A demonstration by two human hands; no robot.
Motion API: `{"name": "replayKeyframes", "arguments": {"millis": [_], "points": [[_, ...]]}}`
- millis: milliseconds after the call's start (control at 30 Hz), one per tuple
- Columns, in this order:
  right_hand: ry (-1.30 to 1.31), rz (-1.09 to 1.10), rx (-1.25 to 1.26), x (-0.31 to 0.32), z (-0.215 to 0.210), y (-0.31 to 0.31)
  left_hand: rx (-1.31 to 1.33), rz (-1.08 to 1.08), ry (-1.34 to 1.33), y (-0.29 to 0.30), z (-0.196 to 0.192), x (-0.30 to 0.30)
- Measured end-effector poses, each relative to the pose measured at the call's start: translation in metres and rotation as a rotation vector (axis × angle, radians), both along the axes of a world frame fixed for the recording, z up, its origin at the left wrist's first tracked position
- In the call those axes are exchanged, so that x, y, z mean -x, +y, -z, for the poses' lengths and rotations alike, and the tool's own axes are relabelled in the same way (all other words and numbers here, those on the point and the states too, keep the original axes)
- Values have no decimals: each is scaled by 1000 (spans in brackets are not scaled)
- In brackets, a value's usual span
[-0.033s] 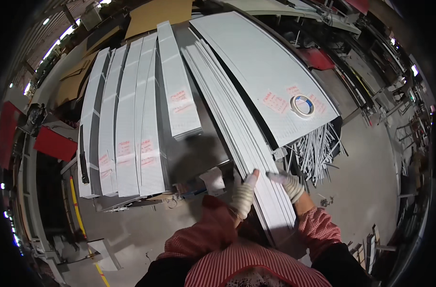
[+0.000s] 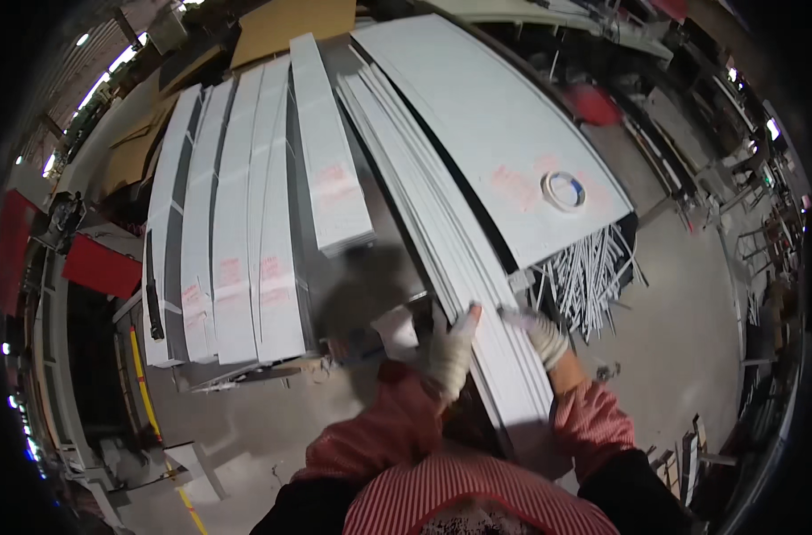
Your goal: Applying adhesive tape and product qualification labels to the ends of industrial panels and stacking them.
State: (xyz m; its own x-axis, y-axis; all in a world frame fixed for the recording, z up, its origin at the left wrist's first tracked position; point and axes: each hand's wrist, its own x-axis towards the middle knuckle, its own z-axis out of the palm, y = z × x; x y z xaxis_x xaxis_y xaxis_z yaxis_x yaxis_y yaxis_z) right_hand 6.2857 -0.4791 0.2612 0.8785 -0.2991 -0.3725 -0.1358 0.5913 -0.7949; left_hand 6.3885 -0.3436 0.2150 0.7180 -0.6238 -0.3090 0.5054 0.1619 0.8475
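Note:
A stack of long white strips [image 2: 441, 214] runs from the far middle of the table toward my body, its near end sticking out past the table edge. My left hand [image 2: 453, 355], in a pale ribbed glove, is closed against the stack's left side, with the thumb on top. On the right side, my gloved right hand [image 2: 539, 341] grips the same stack, thumb over the upper face. The fingers under the strips are hidden. Right of the stack lies a wide white panel [image 2: 486, 125] with a roll of tape [image 2: 551, 198] on it.
Several bundles of white panels [image 2: 232, 214] lie on the left of the dark table [image 2: 388, 276], one shorter bundle [image 2: 334, 178] nearer the middle. A heap of thin offcuts [image 2: 589, 281] hangs at the right edge. Brown cardboard [image 2: 294, 31] is at the back; a red box [image 2: 103, 266] stands left.
The whole view has shifted slightly, so the table's contents sit a little higher. My left thumb is marginally farther along the strips; both hands keep their hold.

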Motion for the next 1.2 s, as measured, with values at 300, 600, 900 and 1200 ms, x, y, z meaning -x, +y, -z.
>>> {"name": "replayKeyframes", "arguments": {"millis": [300,600,900,1200], "points": [[359,-81,402,37,15,4,-102,203,303,51,6,37],[417,-33,922,24,-16,-5,-255,122,24,16,-36,-17],[441,5,1687,113,-25,96,-74,20,-443,12,-5,-13],[469,21,1597,113,-17,92,-434,340,-514,49,-1,32]]}}
